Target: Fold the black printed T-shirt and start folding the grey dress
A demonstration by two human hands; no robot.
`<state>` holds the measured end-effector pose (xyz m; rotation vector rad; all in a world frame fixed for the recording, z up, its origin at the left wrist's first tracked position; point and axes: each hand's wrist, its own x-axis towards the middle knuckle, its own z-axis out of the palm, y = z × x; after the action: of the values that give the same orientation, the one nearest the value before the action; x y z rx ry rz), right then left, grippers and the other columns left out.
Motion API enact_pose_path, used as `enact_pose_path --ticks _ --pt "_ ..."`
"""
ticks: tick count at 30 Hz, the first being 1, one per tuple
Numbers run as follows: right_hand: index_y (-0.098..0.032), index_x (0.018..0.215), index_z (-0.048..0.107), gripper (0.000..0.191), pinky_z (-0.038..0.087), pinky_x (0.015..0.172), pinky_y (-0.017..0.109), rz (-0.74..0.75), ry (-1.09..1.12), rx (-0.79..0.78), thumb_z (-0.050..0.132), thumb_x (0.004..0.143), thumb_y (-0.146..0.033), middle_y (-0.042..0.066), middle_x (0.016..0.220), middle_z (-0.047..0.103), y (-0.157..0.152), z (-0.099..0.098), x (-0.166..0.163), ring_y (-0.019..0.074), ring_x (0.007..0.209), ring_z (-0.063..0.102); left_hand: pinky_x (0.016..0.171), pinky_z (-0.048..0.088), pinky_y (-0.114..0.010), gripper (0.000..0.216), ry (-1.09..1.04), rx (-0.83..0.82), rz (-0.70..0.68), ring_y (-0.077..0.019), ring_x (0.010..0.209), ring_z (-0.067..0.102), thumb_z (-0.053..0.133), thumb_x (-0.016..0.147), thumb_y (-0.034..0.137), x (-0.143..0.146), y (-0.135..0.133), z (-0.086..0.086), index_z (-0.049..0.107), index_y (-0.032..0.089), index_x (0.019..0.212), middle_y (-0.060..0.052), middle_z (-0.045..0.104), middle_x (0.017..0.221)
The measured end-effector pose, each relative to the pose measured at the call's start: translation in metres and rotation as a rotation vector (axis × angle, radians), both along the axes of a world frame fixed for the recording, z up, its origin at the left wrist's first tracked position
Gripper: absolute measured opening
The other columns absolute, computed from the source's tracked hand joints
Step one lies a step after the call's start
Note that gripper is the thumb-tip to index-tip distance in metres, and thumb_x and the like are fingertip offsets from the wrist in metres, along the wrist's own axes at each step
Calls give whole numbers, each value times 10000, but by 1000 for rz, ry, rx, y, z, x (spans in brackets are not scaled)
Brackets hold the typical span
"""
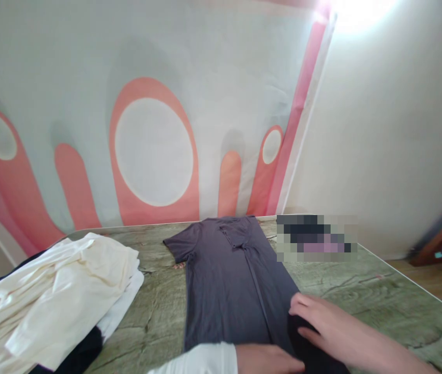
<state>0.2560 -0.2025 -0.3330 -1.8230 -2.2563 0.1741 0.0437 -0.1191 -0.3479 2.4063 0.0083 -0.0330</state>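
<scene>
A dark grey T-shirt (228,280) lies flat on the green marbled table (361,291), collar toward the wall, its right side folded inward along a lengthwise crease. My right hand (322,324) rests flat on the shirt's lower right part, fingers stretched out and pointing left. My left hand (267,359), in a white sleeve, lies at the shirt's bottom hem at the lower frame edge, fingers extended along the cloth; it is partly cut off.
A heap of cream and white garments (53,296) over something dark sits on the table's left side. A blurred-out patch (316,238) lies at the table's far right. A pink-and-grey patterned wall stands behind.
</scene>
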Motion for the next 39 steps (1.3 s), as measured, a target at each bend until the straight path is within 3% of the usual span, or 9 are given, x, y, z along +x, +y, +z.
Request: enact_pose_path --ticks 3,6,11,13,16,21,25,33,39 --pt "-223 980 614 217 442 836 299 55 67 -11 444 845 -209 47 967 621 53 18 13 169 912 574 1018 310 -335 526 -81 146 142 -231 1214 413 348 884 418 12 40 19 398 120 1315 -115 452 1325" --pt "-153 1186 528 363 365 964 345 0 77 87 355 870 -204 113 1189 554 123 5 24 193 1111 493 1051 225 -459 530 -22 364 335 -273 1294 284 378 865 405 28 73 23 403 118 1309 -136 358 1390" --pt "-172 1353 355 505 231 1055 376 -93 15 30 327 897 -386 95 1407 348 216 -43 57 197 1293 296 1064 166 -498 625 3 481 406 -261 1328 206 321 861 532 37 83 -6 299 177 1374 -103 222 1454" --pt "-223 1355 351 522 202 1053 434 -265 8 -10 320 891 -459 70 1426 318 240 -54 79 218 1311 259 1070 145 -497 628 9 502 433 -255 1333 192 308 858 551 36 80 -16 299 195 1375 -88 198 1462" --pt "-143 1352 354 544 161 1027 535 -418 5 16 248 911 -443 149 1419 304 271 -59 108 285 1317 224 1076 127 -492 624 22 504 464 -253 1334 188 328 846 562 37 77 -22 330 211 1362 -72 202 1463" --pt "-236 1337 382 480 199 1054 382 -373 30 66 298 907 -431 49 1428 317 309 -74 120 189 1313 252 1083 119 -481 645 22 465 474 -250 1332 191 414 807 573 38 78 -18 351 228 1349 -55 221 1460" --pt "-196 1255 489 425 249 1026 405 -419 73 125 293 918 -364 85 1368 412 326 -86 129 214 1267 338 1085 108 -482 646 34 442 478 -251 1334 184 430 804 562 38 79 -17 342 233 1353 -48 218 1462" --pt "-130 1068 620 298 371 928 281 -395 167 289 407 863 -173 114 1077 615 361 -76 152 172 1016 549 1079 123 -493 637 23 390 468 -266 1322 218 425 803 556 38 80 -20 362 220 1340 -58 253 1450" --pt "-170 966 663 231 419 861 287 -294 244 325 471 839 -192 83 997 637 365 -77 150 164 925 580 1028 280 -440 558 -57 400 564 -246 1278 312 343 856 508 54 128 -1 402 184 1306 -89 391 1377"
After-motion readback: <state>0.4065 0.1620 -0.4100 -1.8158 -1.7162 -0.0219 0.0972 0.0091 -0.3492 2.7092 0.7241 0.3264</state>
